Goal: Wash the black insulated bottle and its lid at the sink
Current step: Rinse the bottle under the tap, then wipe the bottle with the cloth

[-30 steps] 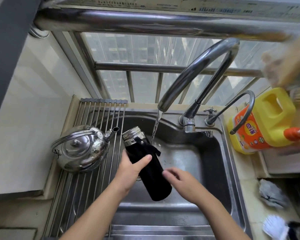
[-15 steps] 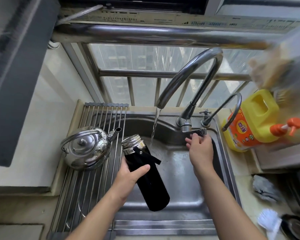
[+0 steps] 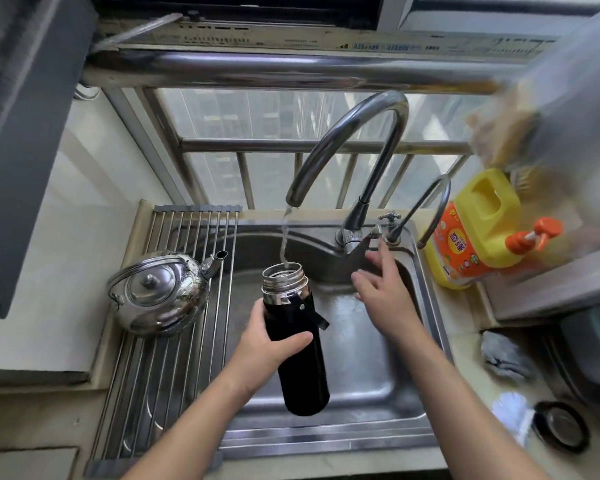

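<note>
The left hand (image 3: 267, 348) grips the tall black insulated steel bottle (image 3: 303, 372) over the steel sink's (image 3: 371, 386) middle. Its open mouth has moved under the thin water stream (image 3: 284, 237), so rinsing begins. The right hand (image 3: 385, 296), loosely spread and empty, has left the chrome tap lever (image 3: 359, 242) at the back edge.

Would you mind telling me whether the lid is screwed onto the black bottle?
No, the black bottle in the left hand has an open mouth with bare steel threads, and tap water runs into it.
</note>
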